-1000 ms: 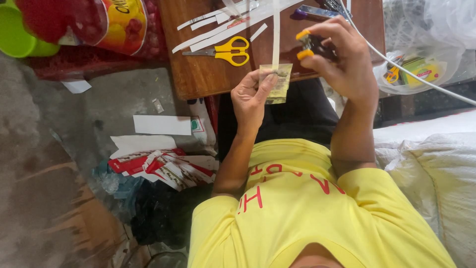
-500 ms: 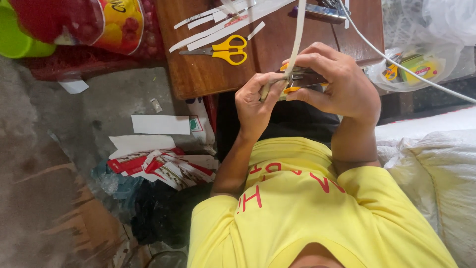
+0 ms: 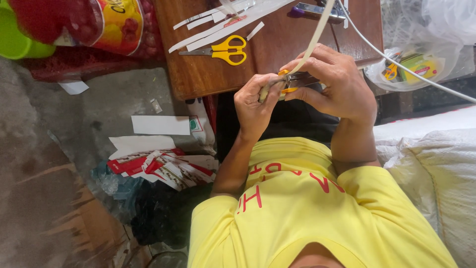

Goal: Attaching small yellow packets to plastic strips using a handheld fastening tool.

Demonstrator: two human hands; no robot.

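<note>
My left hand (image 3: 254,105) pinches the lower end of a long pale paper strip (image 3: 317,34) that runs up past the table edge. My right hand (image 3: 338,84) is closed around a pair of scissors with yellow handles (image 3: 288,82), whose blades meet the strip right beside my left fingers. Both hands are held close together above my lap, just in front of the brown wooden table (image 3: 198,74). Most of the scissors are hidden under my right fingers.
A second pair of yellow scissors (image 3: 224,50) and cut white paper strips (image 3: 223,21) lie on the table. A white cable (image 3: 401,64) crosses a plastic bag (image 3: 414,69) at right. Paper scraps (image 3: 158,164) litter the floor. A red-and-yellow bag (image 3: 99,25) sits at top left.
My right hand has come down from the table with the scissors and met my left hand. The paper in my left hand now shows edge-on as a thin strip.
</note>
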